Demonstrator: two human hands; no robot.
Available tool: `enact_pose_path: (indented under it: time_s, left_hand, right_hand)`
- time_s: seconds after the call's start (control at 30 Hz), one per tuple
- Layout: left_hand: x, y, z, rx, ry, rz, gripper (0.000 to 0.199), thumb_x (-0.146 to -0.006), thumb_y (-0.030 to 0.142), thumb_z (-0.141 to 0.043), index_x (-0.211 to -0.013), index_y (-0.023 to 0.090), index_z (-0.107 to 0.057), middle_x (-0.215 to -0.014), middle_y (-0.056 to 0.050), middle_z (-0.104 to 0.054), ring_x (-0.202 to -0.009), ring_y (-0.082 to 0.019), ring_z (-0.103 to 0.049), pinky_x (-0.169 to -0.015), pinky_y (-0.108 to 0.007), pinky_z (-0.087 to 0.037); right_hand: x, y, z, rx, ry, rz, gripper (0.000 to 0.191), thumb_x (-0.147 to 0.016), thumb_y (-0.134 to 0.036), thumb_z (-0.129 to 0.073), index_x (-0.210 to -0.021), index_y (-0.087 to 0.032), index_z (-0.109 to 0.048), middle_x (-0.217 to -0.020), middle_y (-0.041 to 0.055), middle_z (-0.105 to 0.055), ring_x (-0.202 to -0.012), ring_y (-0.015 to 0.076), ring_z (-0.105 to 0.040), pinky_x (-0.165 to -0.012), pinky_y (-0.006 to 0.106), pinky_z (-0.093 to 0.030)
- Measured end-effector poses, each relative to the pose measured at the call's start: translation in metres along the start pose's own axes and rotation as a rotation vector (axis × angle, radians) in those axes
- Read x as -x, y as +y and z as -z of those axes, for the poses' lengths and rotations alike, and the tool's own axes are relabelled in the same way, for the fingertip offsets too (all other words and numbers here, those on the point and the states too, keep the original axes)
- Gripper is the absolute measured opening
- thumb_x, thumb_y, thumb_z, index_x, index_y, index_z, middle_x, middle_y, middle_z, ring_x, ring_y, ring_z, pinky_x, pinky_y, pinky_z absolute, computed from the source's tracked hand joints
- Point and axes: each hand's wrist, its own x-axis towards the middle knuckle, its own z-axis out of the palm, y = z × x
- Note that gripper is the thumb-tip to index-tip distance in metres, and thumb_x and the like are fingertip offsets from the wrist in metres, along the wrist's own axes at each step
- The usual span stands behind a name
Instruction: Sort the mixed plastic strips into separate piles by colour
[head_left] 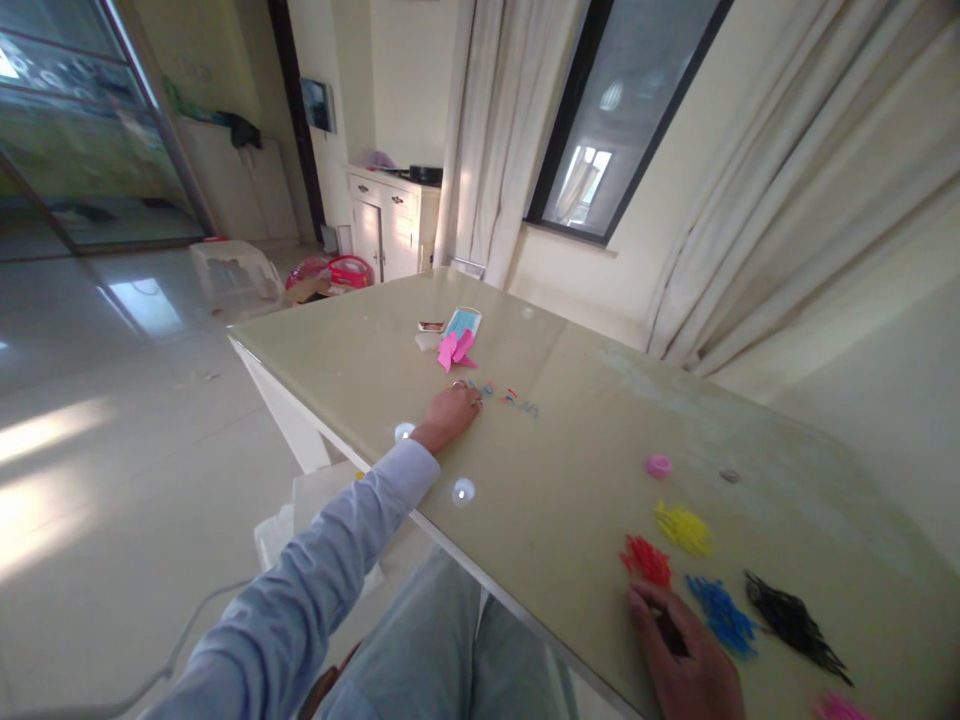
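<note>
My left hand [452,410] rests on the table with its fingers bent and drawn together, beside small thin blue and orange pieces [510,396]. Its fingertips are partly hidden, so what they hold does not show. At the lower right, my right hand [690,650] is curled, thumb against forefinger, at the near edge of a pile of thin red pieces [646,561]. Anything in that pinch is too small to make out. Around it lie piles of similar yellow pieces [683,528], blue pieces [722,614] and longer black pieces [795,622].
The pale green tabletop [570,480] bears two clear round discs, one of them the near disc [463,492]. Farther off lie a pink object [456,350] and a blue face mask [463,322]. A small pink ring [658,466] sits beyond the yellow pile.
</note>
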Motion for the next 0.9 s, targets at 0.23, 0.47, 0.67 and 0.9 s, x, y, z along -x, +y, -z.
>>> enact_pose_path:
  time_s: [0.23, 0.47, 0.67, 0.9]
  left_hand:
    - [-0.003, -0.001, -0.005, -0.003, 0.027, -0.016, 0.029, -0.095, 0.026, -0.045, -0.104, 0.022, -0.073, -0.111, -0.011, -0.064, -0.099, -0.024, -0.064, -0.085, -0.034, -0.049]
    - [-0.003, -0.003, -0.008, 0.071, 0.114, -0.012, 0.028, -0.097, 0.026, -0.041, -0.104, 0.019, -0.068, -0.109, -0.012, -0.066, -0.096, -0.022, -0.064, -0.082, -0.031, -0.047]
    - [-0.001, -0.006, -0.007, 0.171, 0.177, 0.01, 0.025, -0.096, 0.023, -0.043, -0.094, 0.018, -0.067, -0.096, -0.01, -0.07, -0.088, -0.021, -0.064, -0.078, -0.029, -0.046]
    - [0.003, -0.012, -0.01, 0.269, 0.239, 0.054, 0.025, -0.095, 0.027, -0.046, -0.098, 0.018, -0.069, -0.093, -0.008, -0.074, -0.083, -0.019, -0.067, -0.076, -0.027, -0.046]
  right_hand:
    - [0.001, -0.002, 0.0, -0.001, 0.0, -0.01, 0.048, -0.078, -0.067, -0.057, -0.078, -0.022, -0.076, -0.07, 0.0057, -0.075, -0.053, 0.0201, -0.069, -0.052, 0.026, -0.058]
    - [0.001, -0.002, 0.001, -0.005, 0.003, 0.014, 0.045, -0.079, -0.063, -0.057, -0.079, -0.022, -0.075, -0.068, 0.0054, -0.074, -0.052, 0.0192, -0.067, -0.053, 0.027, -0.057]
    - [0.002, -0.004, 0.0, -0.026, -0.001, 0.0, 0.044, -0.08, -0.063, -0.057, -0.079, -0.022, -0.075, -0.072, 0.0057, -0.076, -0.055, 0.0197, -0.069, -0.054, 0.026, -0.057]
    - [0.003, -0.004, 0.001, -0.031, -0.004, 0.003, 0.046, -0.08, -0.064, -0.056, -0.08, -0.022, -0.075, -0.073, 0.0067, -0.076, -0.059, 0.0207, -0.07, -0.054, 0.026, -0.057]
